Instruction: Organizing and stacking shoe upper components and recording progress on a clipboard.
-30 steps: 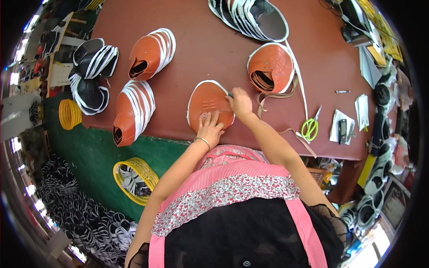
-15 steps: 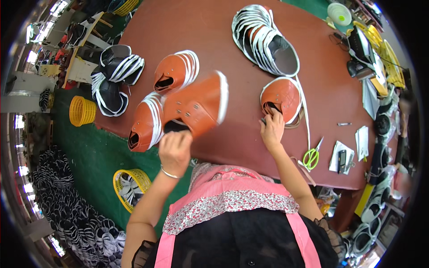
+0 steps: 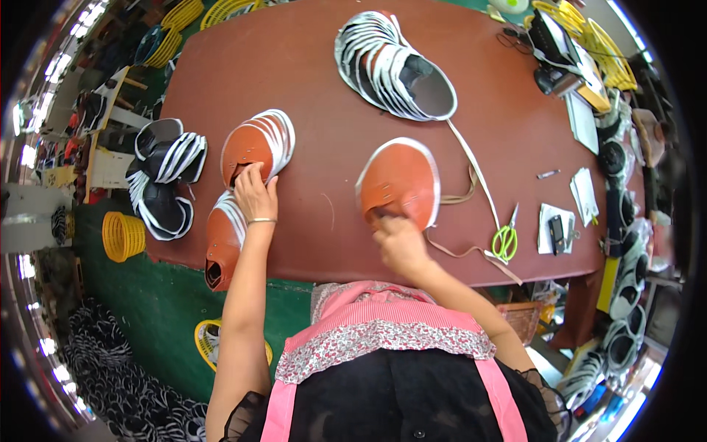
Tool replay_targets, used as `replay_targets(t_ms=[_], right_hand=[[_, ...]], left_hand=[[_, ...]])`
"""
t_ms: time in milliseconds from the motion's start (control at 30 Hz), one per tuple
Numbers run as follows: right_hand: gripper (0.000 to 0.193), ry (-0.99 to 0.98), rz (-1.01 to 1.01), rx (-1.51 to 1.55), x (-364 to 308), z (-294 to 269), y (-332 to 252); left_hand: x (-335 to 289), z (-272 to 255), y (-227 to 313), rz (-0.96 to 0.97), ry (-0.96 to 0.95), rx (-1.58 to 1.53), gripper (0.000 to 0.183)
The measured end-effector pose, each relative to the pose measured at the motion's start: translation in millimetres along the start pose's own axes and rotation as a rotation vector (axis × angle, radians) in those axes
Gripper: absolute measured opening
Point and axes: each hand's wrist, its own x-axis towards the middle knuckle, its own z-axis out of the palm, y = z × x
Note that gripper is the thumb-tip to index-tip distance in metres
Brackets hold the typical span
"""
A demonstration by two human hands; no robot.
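My right hand [image 3: 403, 247] grips an orange leather shoe upper [image 3: 401, 173] with a white edge by its dark opening; the fingertips are hidden inside. My left hand [image 3: 255, 195] is on a stack of similar orange uppers [image 3: 259, 144] at the left, fingers touching the opening edge of the top one and thumb apart. Just nearer to me lies a second stack of orange uppers [image 3: 223, 239] at the table's edge, partly behind my left forearm. Farther off stands a fanned row of white-edged uppers [image 3: 387, 70], dark inside, with a white strip trailing from it.
On the brown table [image 3: 317, 243], green-handled scissors [image 3: 504, 241] lie at the right, beside a brown strap [image 3: 464, 250] and papers [image 3: 584, 195]. Black uppers [image 3: 163, 206] sit at the left edge. Yellow baskets [image 3: 122, 236] stand on the green floor.
The upper in my left hand went down onto the far left stack. My right hand brought the other upper left, toward the middle of the table. The view has shifted.
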Motion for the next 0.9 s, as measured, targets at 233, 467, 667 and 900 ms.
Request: replay_targets(t_ms=[233,467,667,900], right_hand=[[0.023,-0.159,-0.012,0.349,-37.1,30.6,-14.5],[0.022,-0.067,1.049,0.967,-108.3,26.6,61.0],[0.025,0.278,1.297,1.502,-99.9,51.8,79.9],[0.027,0.411,1.258,1.350,-88.5,82.4,90.2]], left_hand=[[-93.2,18.9,106.9,0.013,-0.376,-0.619,0.017],[-162.4,-15.1,174.3,0.302,-0.368,-0.691,0.017],[-203.9,6.3,175.6,0.454,-0.404,-0.437,0.031],[-193.9,-39.5,109.3,-0.801,-0.636,-1.359,0.039]])
